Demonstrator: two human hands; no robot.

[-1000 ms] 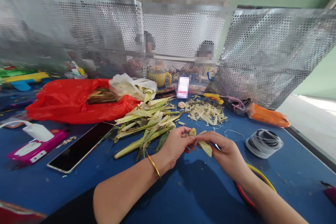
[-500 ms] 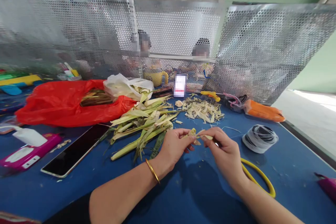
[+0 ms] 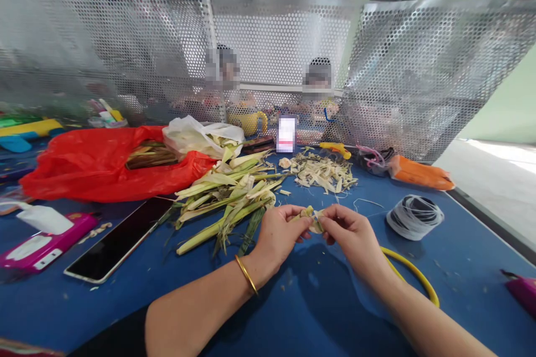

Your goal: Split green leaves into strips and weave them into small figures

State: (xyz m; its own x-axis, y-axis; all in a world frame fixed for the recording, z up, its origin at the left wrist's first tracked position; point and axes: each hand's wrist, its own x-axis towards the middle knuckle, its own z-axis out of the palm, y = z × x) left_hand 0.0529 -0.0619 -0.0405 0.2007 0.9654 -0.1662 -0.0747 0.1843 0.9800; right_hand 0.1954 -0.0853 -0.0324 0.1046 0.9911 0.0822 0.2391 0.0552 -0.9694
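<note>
Right here at the near middle of the blue table (image 3: pixel 473 273), it's all fingertip work! The left hand (image 3: pixel 280 231) has thumb and forefinger pressed together, pinching a small husk piece (image 3: pixel 307 212), its yellowish end poking up past the fingertips. Just beside it, the right hand (image 3: pixel 347 231) pinches too, thumb against forefinger, on a pale strip (image 3: pixel 317 225) hanging in the narrow gap between the two. Whether piece and strip are joined, I can't tell from here; the fingers hide it. Both hands are up over the table, and a gold bangle (image 3: pixel 246 274) circles the left wrist.

Look just left and beyond: a heap of husks (image 3: pixel 228 195), long, green and cream, lies loose beside the left hand. Far of the hands, there's a scatter of husk scraps (image 3: pixel 326 173), with a yellow tool (image 3: pixel 335 150) behind it. Over on the left, a red bag (image 3: pixel 87 164) gapes around dry brown leaves, a white bag (image 3: pixel 196 135) against it, and nearer lies a dark phone (image 3: pixel 121 240) next to a magenta power strip (image 3: pixel 54 240). Out right, a spool of pale cord (image 3: pixel 414 217) sits near an orange packet (image 3: pixel 421 173), and a yellow loop (image 3: pixel 414 270) curves out by the right forearm. At the far side, two people show through a perforated metal screen (image 3: pixel 280 39).
</note>
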